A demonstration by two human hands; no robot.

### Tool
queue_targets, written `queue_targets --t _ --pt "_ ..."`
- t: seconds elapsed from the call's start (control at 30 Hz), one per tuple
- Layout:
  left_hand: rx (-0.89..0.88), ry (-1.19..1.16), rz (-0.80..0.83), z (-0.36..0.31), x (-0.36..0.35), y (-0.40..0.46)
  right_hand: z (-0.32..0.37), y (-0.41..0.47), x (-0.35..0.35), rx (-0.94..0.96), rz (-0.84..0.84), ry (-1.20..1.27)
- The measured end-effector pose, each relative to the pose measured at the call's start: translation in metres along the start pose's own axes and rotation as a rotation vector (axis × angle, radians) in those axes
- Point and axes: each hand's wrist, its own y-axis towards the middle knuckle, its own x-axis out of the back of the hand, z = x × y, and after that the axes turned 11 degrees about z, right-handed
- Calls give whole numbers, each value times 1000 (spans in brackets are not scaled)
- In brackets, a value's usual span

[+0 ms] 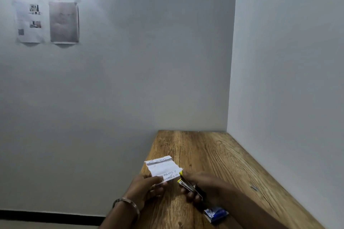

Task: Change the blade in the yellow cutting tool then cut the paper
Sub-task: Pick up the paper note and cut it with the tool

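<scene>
Your left hand (147, 188) pinches near edge of printed paper scrap (162, 169), held above wooden table (214, 158). Your right hand (197, 186) grips yellow cutting tool (188, 185), tip touching paper's right edge. Paper: thin, floppy, creased, torn edges; likely buckles, so keep it taut near cut. Tool: light, rigid, slim plastic body; hold mid-body, fingers off blade. Blue blade packet (216, 214) lies on table by right forearm.

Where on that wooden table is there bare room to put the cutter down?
The far half of the table, between the paper and the wall corner, is bare, as is the strip along the right wall. The near end is crowded: the left hand, the right hand holding the yellow cutter, and a blue packet.
</scene>
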Motion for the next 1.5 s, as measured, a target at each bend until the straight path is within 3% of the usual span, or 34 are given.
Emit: queue_targets --t 0.3,0.83,1.5 --pt "-48 68 18 -1 -4 -8 5 22 -11 112 -5 100" --pt "-86 53 43 0 -2 -9 -2 43 -14 207 -212 180" --pt "-85 63 37 -2 -5 -12 -7 46 -24 315 -366 137"
